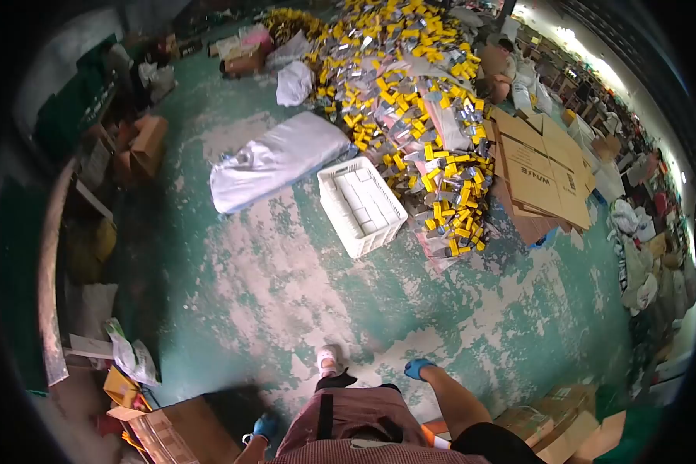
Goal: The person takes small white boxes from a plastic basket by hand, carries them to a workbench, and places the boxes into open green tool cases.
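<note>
My right hand (pixel 419 369), in a blue glove, hangs beside my body over the worn green floor (pixel 271 278). Its fingers are loosely bent, and nothing shows in them. Low on the left is my left hand (pixel 265 427), also blue-gloved, near a brown cardboard box (pixel 185 433); its fingers are too small to make out. Ahead of me stands a white plastic crate (pixel 353 246) with white rectangular pieces lying flat inside. Behind and right of it spreads a big heap of yellow-and-grey pieces (pixel 441 166). Both hands are well apart from the crate and heap.
A silvery wrapped bundle (pixel 278 158) lies left of the crate. Flattened cardboard (pixel 545 166) is stacked right of the heap. Open cartons (pixel 553 421) stand at the lower right. A person (pixel 496 66) is beyond the heap, and sacks (pixel 634 255) line the right side.
</note>
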Motion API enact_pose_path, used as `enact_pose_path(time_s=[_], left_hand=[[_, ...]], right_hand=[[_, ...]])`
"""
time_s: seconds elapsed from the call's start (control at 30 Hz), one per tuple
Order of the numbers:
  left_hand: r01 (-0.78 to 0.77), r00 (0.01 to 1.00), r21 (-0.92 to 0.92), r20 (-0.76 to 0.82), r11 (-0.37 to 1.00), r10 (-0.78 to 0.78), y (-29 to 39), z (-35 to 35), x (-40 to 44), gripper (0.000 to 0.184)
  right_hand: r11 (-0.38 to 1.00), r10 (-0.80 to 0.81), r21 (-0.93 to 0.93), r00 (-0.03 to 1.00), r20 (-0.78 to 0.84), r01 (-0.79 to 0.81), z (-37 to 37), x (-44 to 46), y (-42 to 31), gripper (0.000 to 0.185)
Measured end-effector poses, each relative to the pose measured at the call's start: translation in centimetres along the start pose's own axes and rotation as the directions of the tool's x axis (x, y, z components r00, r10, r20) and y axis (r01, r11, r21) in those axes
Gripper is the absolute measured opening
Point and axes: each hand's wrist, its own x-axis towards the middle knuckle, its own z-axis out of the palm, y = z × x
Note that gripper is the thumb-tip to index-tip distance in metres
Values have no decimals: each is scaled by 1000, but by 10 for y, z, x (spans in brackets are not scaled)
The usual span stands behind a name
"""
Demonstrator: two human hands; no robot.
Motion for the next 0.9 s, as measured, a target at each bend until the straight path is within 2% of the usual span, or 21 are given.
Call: enact_pose_path(time_s=[0.03,0.1,0.17,0.2,0.23,0.27,0.3,0.37,0.43,0.47,0.5,0.53,0.57,0.63,0.67,0.7,0.73,0.77,0.8,0.83,0.9], left_hand=[[-64,988,-367,-155,928,7,41,-36,-1,41],[-128,940,-599,-327,790,-95,98,-55,19,38],[-110,969,-480,-247,870,-13,129,-39,43,45],[126,984,-527,-43,840,-175,169,-53,49,55],[176,983,-446,26,878,-184,183,-31,63,68],[73,993,-452,-46,889,-105,197,-10,71,77],[90,996,-568,51,818,-74,216,-4,77,86],[241,956,-376,250,895,-153,249,21,93,90],[252,957,-141,185,957,-224,289,11,103,90],[255,957,-18,151,967,-249,299,4,111,90],[263,955,-40,155,964,-254,300,5,120,89],[275,951,-61,163,960,-262,299,9,126,87],[283,949,-78,165,956,-268,298,16,128,86],[267,961,-116,102,957,-256,298,15,128,76],[253,967,-126,69,959,-246,299,9,127,73],[237,971,-132,36,962,-235,298,10,129,70],[202,976,-118,-65,972,-210,292,26,122,83],[230,972,-132,-23,964,-235,292,21,125,82],[258,966,-148,18,955,-258,295,6,129,81],[285,958,-164,56,944,-280,295,1,134,81],[198,978,-139,-40,970,-205,290,13,138,76]], right_hand=[[986,56,-162,996,75,-44,-32,15,-6,43],[979,91,-184,996,11,-88,-75,68,-7,37],[984,-55,-176,958,-281,5,-123,109,-19,32],[968,-35,-248,950,-310,-45,-144,143,-26,29],[943,-21,-321,942,-334,-92,-163,178,-30,27],[928,-79,-361,897,-435,-93,-169,215,-28,26],[911,-142,-401,837,-528,-98,-175,252,-24,26],[894,-157,-428,804,-573,-130,-195,326,-29,28],[883,-178,-443,761,-624,-157,-205,404,-35,23],[878,-205,-452,732,-650,-155,-210,439,-36,38],[849,-262,-498,675,-690,-179,-214,474,-37,37],[806,-245,-551,724,-645,-217,-230,491,-55,37],[802,-161,-559,823,-544,-213,-247,508,-75,38],[711,-346,-633,630,-695,-307,-248,566,-81,34],[681,-303,-641,660,-688,-354,-252,592,-85,36],[741,-266,-585,656,-707,-330,-250,623,-83,33],[837,-216,-500,705,-676,-223,-263,627,-89,26],[875,-200,-451,717,-668,-176,-269,651,-83,21],[904,-251,-422,715,-652,-67,-276,656,-76,19],[907,-280,-420,699,-657,-31,-276,678,-62,20],[908,-240,-418,762,-601,-43,-280,686,-61,23]])
